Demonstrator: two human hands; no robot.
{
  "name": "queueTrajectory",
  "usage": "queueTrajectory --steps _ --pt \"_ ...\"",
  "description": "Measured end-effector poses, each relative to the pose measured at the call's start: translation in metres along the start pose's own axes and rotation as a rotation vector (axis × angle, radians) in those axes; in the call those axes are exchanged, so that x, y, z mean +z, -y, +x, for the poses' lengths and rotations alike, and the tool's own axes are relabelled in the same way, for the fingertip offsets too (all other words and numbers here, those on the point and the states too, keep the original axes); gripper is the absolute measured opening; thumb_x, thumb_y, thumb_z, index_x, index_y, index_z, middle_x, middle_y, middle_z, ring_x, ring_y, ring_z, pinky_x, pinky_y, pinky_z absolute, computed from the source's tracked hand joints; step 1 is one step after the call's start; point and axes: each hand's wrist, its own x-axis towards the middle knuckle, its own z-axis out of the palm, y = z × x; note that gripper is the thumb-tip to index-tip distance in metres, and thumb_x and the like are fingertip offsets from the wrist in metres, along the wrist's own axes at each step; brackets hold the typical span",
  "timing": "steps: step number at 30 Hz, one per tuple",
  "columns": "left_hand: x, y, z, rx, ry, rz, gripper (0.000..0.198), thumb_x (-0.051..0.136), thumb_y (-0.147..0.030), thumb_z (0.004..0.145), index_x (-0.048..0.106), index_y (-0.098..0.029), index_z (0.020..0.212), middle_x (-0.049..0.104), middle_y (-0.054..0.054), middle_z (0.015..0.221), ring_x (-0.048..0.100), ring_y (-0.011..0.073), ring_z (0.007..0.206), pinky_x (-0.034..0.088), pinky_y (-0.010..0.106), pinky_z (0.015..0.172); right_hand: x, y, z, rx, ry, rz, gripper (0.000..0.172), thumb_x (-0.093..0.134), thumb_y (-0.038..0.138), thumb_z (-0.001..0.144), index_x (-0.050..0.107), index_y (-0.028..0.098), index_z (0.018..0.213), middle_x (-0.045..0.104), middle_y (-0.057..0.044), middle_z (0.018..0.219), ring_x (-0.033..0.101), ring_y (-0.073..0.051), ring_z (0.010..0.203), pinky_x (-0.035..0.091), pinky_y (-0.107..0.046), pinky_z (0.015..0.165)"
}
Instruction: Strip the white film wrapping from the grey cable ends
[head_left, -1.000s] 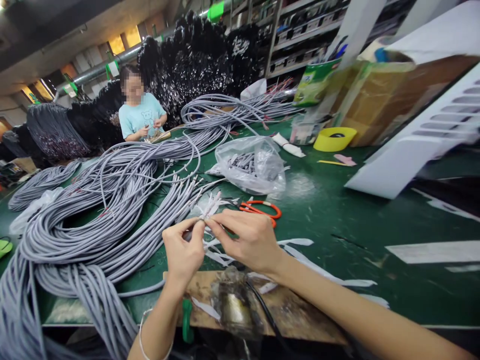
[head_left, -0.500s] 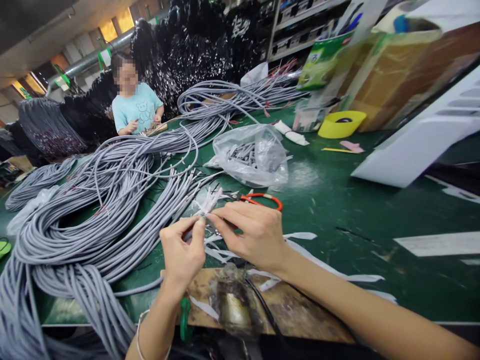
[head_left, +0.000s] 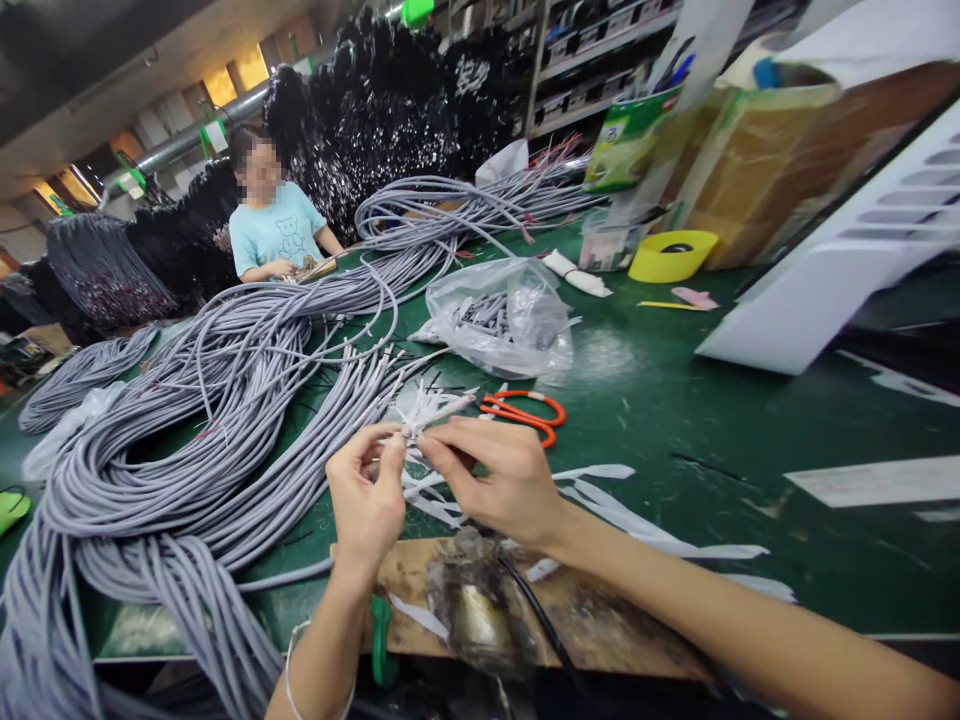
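Note:
My left hand (head_left: 367,490) is closed around the end of a grey cable (head_left: 289,575), which runs in from the left under my wrist. From the fingertips a tuft of white strands (head_left: 435,405) fans out beyond the cable end. My right hand (head_left: 499,475) pinches at the same spot, thumb against forefinger, almost touching my left thumb. What exactly its fingertips grip is too small to make out. Orange-handled scissors (head_left: 536,405) lie just past the right knuckles. White strips (head_left: 442,505) are scattered under and beside both hands.
Large coils of grey cable (head_left: 150,500) cover the left side. A clear plastic bag (head_left: 517,340) of small grey pieces lies ahead. Nearest me is a wooden board (head_left: 600,620) bearing a metal device (head_left: 476,615). A yellow tape roll (head_left: 664,262) sits right; a person (head_left: 281,225) sits across.
The white strands spread wider above my fingers than before. My right hand has drawn slightly back, showing more of the scissors. The view has tilted a little; the person opposite has lowered their hands.

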Motion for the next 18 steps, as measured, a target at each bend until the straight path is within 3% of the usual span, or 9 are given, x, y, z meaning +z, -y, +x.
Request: queueTrajectory --steps 3,6,9,18 --pt "0.000 0.000 -0.002 0.131 -0.030 0.088 0.023 0.054 -0.027 0.080 0.068 -0.014 0.092 0.067 0.004 0.073 0.059 0.0107 0.059 0.046 0.018 0.054 -0.003 -0.002 0.003 0.085 0.078 0.000 0.024 0.048 0.017 0.085 0.058 0.014 0.063 0.052 0.001 0.048 0.043 -0.007 0.040 0.034 -0.020 0.042" --pt "0.000 0.000 -0.003 0.212 -0.088 0.142 0.021 0.055 -0.026 0.080 0.069 -0.014 0.090 0.070 0.007 0.082 0.064 0.0153 0.072 0.050 0.021 0.063 -0.010 -0.004 0.004 0.035 0.050 -0.044 0.023 0.050 0.016 0.083 0.058 0.015 0.062 0.054 0.001 0.049 0.045 -0.008 0.042 0.034 -0.020 0.044" --pt "0.001 -0.001 -0.004 0.240 -0.105 0.229 0.021 0.054 -0.025 0.080 0.070 -0.014 0.089 0.070 0.008 0.080 0.065 0.0173 0.074 0.051 0.021 0.059 -0.016 -0.006 0.005 -0.032 -0.023 -0.119 0.019 0.052 0.014 0.082 0.058 0.015 0.064 0.057 0.000 0.051 0.047 -0.008 0.044 0.036 -0.021 0.047" --pt "0.003 -0.001 -0.005 0.307 -0.090 0.326 0.019 0.054 -0.023 0.081 0.069 -0.015 0.090 0.069 0.007 0.077 0.064 0.0159 0.070 0.048 0.020 0.055 -0.017 -0.007 0.003 -0.073 -0.014 -0.243 0.021 0.053 0.017 0.082 0.061 0.015 0.063 0.061 -0.001 0.053 0.053 -0.010 0.047 0.038 -0.022 0.051"
